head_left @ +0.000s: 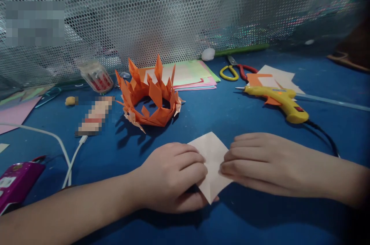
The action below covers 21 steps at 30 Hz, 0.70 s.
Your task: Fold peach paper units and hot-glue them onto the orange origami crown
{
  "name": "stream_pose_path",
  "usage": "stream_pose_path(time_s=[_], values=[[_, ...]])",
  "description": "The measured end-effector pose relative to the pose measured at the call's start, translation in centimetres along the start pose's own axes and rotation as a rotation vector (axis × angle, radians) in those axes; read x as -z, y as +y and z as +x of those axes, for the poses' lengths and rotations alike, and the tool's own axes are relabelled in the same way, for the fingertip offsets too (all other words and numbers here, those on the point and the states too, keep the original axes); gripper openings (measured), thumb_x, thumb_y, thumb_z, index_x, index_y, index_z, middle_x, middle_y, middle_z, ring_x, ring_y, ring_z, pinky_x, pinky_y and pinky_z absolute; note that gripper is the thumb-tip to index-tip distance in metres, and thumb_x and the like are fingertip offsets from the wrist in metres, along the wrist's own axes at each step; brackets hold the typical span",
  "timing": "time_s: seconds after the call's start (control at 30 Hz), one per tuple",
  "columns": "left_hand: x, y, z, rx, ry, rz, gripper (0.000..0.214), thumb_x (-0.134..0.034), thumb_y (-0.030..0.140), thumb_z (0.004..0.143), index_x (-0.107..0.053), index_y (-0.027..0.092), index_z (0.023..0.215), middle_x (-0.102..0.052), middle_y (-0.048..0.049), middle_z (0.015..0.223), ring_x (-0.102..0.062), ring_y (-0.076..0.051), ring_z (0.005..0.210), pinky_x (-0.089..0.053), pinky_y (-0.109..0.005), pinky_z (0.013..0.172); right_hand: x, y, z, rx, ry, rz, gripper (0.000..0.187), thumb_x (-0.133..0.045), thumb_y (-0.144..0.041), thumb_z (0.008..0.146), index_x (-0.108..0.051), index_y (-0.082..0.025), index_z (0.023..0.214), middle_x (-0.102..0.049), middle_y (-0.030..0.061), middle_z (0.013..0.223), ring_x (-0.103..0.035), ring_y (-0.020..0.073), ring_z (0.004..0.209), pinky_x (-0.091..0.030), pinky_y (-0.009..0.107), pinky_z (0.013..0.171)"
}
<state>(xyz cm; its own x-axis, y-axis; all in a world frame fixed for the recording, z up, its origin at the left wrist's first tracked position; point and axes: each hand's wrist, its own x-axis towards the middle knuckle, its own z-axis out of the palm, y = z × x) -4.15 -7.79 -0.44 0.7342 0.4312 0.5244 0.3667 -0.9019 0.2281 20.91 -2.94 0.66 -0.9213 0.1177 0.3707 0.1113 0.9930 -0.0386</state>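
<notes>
A pale, creased square of origami paper (213, 160) is held between my two hands just above the blue table, one corner pointing toward me. My left hand (176, 177) grips its left side, with the thumb partly underneath. On its right side my right hand (266, 164) pinches the edge, fingers pressed together; the right thumb is mostly hidden. Beyond my left hand stands an orange folded-paper crown (156, 112) with upright points and a few pale pieces. Beyond my right hand lies a yellow glue gun (277, 98), its nozzle pointing left.
Scissors (229, 73), stacked coloured paper (199, 73) and a jar (95, 77) stand near the perforated metal screen (162, 13). A phone-like object (96, 115) with a white cable (76, 156) and a purple box (21, 183) lie left. The glue gun's black cord (325, 133) trails right.
</notes>
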Motion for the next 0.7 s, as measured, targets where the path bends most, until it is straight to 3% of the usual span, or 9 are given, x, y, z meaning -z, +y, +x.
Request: stream_pose_path(time_s=[0.1,0.17,0.27,0.47,0.6,0.7], values=[[0.0,0.2,0.0,0.005,0.067,0.019,0.008,-0.054,0.016,0.095,-0.057,0.018,0.089,-0.076,-0.0074,0.083,-0.07,-0.018,0.074,-0.057,-0.029,0.074,0.0,-0.8,0.1,-0.026,0.041,0.121,0.019,-0.047,-0.019,0.105,-0.062,-0.021,0.095,-0.071,0.0019,0.078,-0.062,0.0143,0.067,-0.049,0.03,0.068],[0.1,0.4,0.1,0.062,0.034,0.018,0.014,-0.048,0.01,0.093,-0.055,0.02,0.086,-0.073,-0.0031,0.078,-0.066,-0.015,0.068,-0.054,-0.027,0.067,0.2,-1.2,0.3,-0.042,0.045,0.249,0.013,-0.049,-0.018,0.103,-0.061,-0.021,0.097,-0.073,0.0039,0.085,-0.065,0.0143,0.075,-0.051,0.028,0.073],[0.2,0.6,0.3,0.158,-0.053,0.05,0.018,-0.044,0.008,0.092,-0.054,0.021,0.085,-0.068,0.0002,0.072,-0.061,-0.016,0.063,-0.048,-0.026,0.058,0.4,-1.4,0.5,-0.145,0.012,0.372,0.016,-0.047,-0.014,0.101,-0.06,-0.021,0.093,-0.071,0.0039,0.084,-0.066,0.0128,0.072,-0.05,0.024,0.065],[0.2,1.0,0.1,0.24,-0.022,0.001,0.022,-0.042,0.005,0.095,-0.062,0.015,0.097,-0.067,-0.0066,0.087,-0.062,-0.015,0.076,-0.054,-0.022,0.072,0.1,-1.0,0.5,-0.49,0.053,0.379,0.023,-0.049,-0.026,0.1,-0.059,-0.022,0.08,-0.063,-0.0012,0.068,-0.058,0.0108,0.054,-0.044,0.021,0.048],[0.5,1.8,0.3,0.24,-0.01,0.025,0.026,-0.04,0.004,0.095,-0.064,0.014,0.096,-0.067,-0.0098,0.098,-0.063,-0.013,0.077,-0.055,-0.02,0.073,0.0,-1.3,0.4,-0.452,0.068,0.366,0.019,-0.049,-0.02,0.099,-0.059,-0.022,0.082,-0.065,0.001,0.074,-0.062,0.0112,0.06,-0.048,0.02,0.052],[0.8,2.4,0.7,0.237,-0.048,0.077,0.027,-0.041,0.008,0.099,-0.065,0.017,0.091,-0.068,-0.0036,0.084,-0.06,-0.012,0.064,-0.052,-0.02,0.061,-0.2,-1.7,0.2,-0.357,0.081,0.356,0.019,-0.047,-0.013,0.097,-0.054,-0.023,0.082,-0.065,0.0009,0.075,-0.063,0.0106,0.061,-0.048,0.018,0.053]])
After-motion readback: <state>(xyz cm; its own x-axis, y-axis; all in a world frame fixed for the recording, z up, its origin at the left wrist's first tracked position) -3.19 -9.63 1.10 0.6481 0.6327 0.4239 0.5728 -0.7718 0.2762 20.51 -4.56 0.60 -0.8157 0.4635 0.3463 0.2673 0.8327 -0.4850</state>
